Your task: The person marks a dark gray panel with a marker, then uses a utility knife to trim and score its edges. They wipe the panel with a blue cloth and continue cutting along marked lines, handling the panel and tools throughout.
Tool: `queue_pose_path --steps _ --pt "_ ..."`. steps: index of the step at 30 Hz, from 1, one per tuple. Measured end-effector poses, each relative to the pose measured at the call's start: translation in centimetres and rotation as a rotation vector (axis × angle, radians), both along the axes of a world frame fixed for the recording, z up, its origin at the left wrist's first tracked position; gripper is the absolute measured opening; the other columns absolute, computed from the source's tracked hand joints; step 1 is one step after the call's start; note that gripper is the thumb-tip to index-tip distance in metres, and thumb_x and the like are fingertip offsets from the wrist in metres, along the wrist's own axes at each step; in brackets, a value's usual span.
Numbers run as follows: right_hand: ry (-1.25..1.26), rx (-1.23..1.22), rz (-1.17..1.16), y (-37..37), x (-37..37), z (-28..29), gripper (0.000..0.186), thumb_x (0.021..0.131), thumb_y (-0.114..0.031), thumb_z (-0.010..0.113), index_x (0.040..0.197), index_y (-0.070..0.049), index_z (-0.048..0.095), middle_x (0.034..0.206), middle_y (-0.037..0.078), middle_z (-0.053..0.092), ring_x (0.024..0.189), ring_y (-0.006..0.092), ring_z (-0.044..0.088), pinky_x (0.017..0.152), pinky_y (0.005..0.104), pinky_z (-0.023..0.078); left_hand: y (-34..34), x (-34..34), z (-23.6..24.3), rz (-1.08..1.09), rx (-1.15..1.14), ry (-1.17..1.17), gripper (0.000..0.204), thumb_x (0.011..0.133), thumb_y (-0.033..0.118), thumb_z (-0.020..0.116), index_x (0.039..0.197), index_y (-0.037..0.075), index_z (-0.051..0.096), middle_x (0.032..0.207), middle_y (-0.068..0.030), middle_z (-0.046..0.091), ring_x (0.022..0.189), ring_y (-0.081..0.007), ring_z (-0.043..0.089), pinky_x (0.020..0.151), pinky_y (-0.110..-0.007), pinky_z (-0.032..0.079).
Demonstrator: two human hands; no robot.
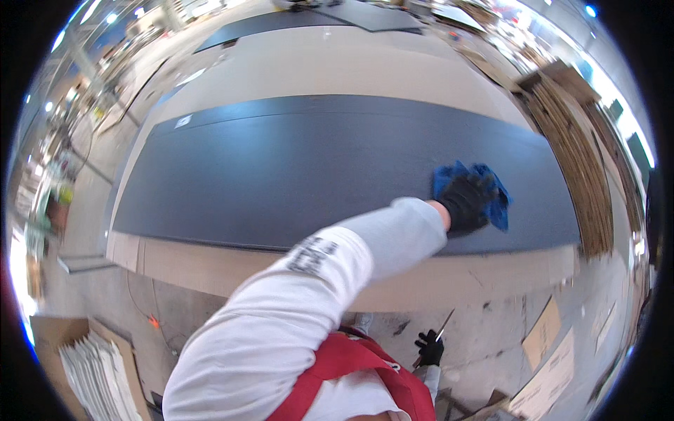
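Observation:
My left hand (469, 202), in a black glove with a white sleeve, presses a blue cloth (449, 175) flat on a long dark grey panel (295, 168) near its right end. The panel lies on a wider pale board (337, 63). My right hand (430, 347), also in a black glove, hangs low by my body over the floor. It grips a thin, pointed, blade-like tool (445, 324) whose tip points up and to the right.
A stack of wooden strips (576, 161) runs along the panel's right end. Cardboard pieces (544, 333) lie on the concrete floor at the lower right. A cardboard box of white sheets (91, 365) stands at the lower left, near a thin cable (153, 323).

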State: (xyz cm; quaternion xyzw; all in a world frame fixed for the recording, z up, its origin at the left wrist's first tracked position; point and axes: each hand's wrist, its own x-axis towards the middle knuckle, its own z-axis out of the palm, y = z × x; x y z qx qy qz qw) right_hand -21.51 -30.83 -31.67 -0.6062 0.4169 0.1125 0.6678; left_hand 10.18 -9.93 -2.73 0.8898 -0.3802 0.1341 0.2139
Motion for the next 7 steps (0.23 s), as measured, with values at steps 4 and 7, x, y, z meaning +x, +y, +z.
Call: queue_pose_path --steps 4,7 --pt "0.090 0.024 0.013 -1.7 -0.7 -1.8 0.044 0.088 -0.035 0.059 0.122 -0.010 0.047 0.098 0.016 0.067 0.069 0.0299 0.066 0.038 0.0283 0.040 7.6 2.5 -0.8 0.264 0.042 -0.013 0.050 0.084 0.031 0.052 0.132 0.017 0.048 0.140 -0.0150 0.042 0.130 -0.0335 0.038 0.110 -0.047 0.023" --pt "0.151 0.073 -0.036 -3.2 -0.2 -3.6 0.039 0.091 -0.033 0.055 0.121 -0.009 0.046 0.100 0.016 0.066 0.073 0.0336 0.066 0.040 0.0375 0.043 24.0 4.1 -4.5 0.574 -0.026 -0.190 0.041 0.085 0.023 0.049 0.126 0.021 0.053 0.133 -0.0103 0.050 0.122 -0.0316 0.046 0.107 -0.045 0.029"
